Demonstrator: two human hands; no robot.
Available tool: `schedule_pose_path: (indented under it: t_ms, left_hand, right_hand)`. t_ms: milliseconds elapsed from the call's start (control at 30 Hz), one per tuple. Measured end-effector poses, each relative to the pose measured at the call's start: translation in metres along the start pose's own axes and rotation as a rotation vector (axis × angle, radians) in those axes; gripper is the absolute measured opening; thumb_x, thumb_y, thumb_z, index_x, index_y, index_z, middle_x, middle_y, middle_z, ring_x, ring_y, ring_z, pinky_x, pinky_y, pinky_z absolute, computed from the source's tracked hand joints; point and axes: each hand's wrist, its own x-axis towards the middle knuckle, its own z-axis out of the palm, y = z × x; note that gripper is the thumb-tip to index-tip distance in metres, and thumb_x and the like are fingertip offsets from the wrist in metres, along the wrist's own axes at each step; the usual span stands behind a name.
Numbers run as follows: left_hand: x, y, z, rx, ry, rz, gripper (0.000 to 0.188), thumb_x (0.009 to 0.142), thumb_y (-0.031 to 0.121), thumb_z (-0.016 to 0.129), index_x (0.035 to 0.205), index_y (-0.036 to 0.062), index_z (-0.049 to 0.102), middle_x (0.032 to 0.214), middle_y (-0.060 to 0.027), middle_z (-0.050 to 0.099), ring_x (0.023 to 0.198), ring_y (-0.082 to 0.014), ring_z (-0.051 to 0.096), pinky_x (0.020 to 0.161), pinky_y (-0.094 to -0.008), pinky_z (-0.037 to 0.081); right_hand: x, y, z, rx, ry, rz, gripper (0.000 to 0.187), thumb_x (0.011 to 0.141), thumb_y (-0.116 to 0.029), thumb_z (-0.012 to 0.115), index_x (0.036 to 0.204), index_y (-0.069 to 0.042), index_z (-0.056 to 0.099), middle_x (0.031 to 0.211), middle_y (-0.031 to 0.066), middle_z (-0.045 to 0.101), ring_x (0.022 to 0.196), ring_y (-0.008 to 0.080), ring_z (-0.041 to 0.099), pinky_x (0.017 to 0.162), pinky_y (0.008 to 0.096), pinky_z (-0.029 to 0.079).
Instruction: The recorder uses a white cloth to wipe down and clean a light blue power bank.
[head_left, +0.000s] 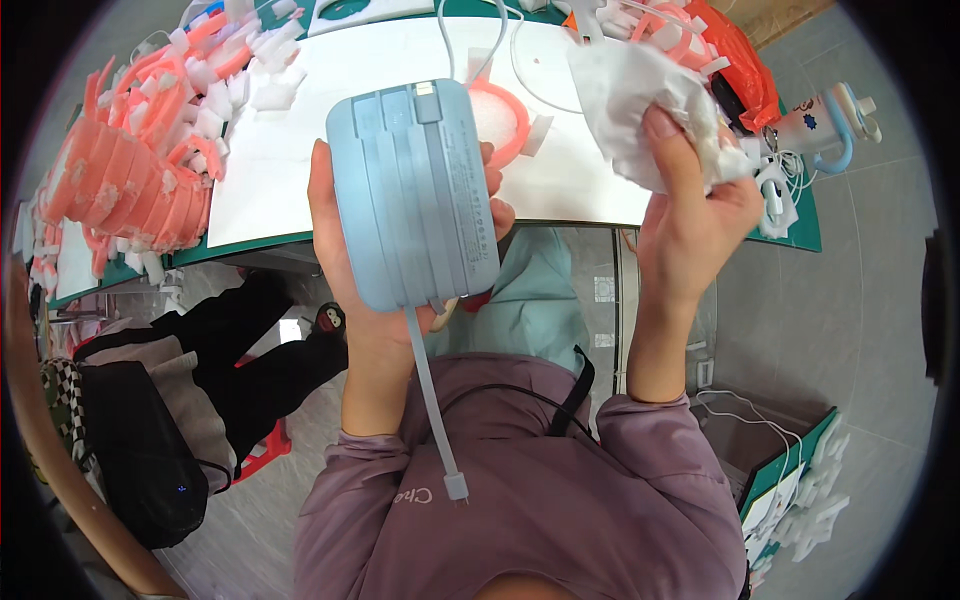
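Observation:
My left hand [378, 335] is wrapped round a light blue power bank [410, 200] and holds it up in front of the table's near edge. The power bank's ribbed face is toward me, and small print runs along its right side. A flat pale cable [432, 395] hangs from its lower end, with a plug at the tip. A short plug piece [428, 105] lies against the upper right of the case. In my right hand [690, 225], raised to the right, a crumpled thin white cloth or tissue [625, 110] is pinched between thumb and fingers.
A white sheet [270, 190] covers the middle of the green-topped table. A pink ring [518, 120] lies behind the power bank. Pink bands [130, 190] and white foam bits pile up at left. At right stand a red bag [735, 60] and a tumbler [805, 130]. Another person's legs [230, 330] are at left.

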Motion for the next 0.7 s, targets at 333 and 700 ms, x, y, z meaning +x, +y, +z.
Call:
schedule_pose_path:
  t_ms: [333,700]
  left_hand:
    - [-0.015,-0.004,-0.004,0.205,0.051,0.202,0.049,0.081,0.044,0.034,0.108,0.0036,0.045,0.1,-0.0085,0.051,0.087,-0.0171,0.051,0.074,-0.0293,0.042]
    - [-0.015,-0.007,-0.004,0.124,-0.079,0.174,0.051,0.082,0.044,0.032,0.112,0.0045,0.042,0.102,-0.0111,0.05,0.091,-0.0194,0.05,0.08,-0.029,0.039]
  right_hand:
    - [-0.004,0.007,0.028,-0.521,-0.646,-0.773,0.033,0.059,-0.002,0.053,0.091,0.007,0.054,0.095,0.0188,0.055,0.097,0.0324,0.051,0.087,0.042,0.036]
    - [-0.026,-0.014,0.011,-0.492,-0.751,-0.703,0.024,0.068,-0.004,0.052,0.09,0.006,0.053,0.093,0.0173,0.056,0.096,0.0305,0.051,0.084,0.0428,0.038]
